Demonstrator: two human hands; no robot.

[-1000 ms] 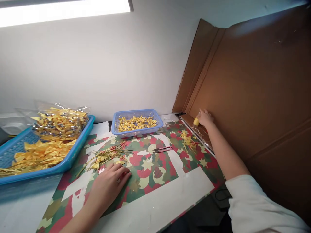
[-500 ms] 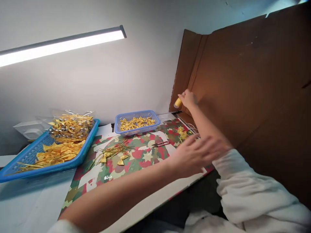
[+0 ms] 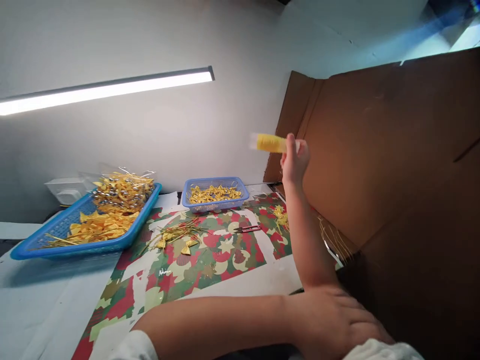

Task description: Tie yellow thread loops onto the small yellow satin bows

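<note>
Where the right hand (image 3: 296, 160) is held high: its thumb and fingers are closed around one end of a yellow cylinder (image 3: 270, 143), which juts out to the left.
Yellow cylinder: in the air above the table's far side, seen against the wall (image 3: 225, 130) and the cardboard's edge; its free end is pale, and motion blur keeps any print on it from being read.
Left hand (image 3: 337, 317): lying across the right arm near the white sleeve (image 3: 378, 350), fingers side by side; their tips are unclear, so I cannot tell whether they grip.
Patterned sheet (image 3: 225, 260): red, green and cream, with stars and moons; the small white marks (image 3: 164, 272) near its left side are too small to tell as letters or glare.
Pink-handled snips (image 3: 249, 229): lying on the sheet, blades to the left.
Wire stems (image 3: 180, 234): a loose heap left of the snips, one gold bow (image 3: 187, 247) just beside it.
Small blue basket (image 3: 215, 210): at the back, holding gold bows.
Large blue tray (image 3: 112, 245): far left, holding loose yellow bows and a clear bag (image 3: 123, 192) of more; any lettering on the bag is lost in shine.
Cardboard (image 3: 382, 150): standing along the right.
</note>
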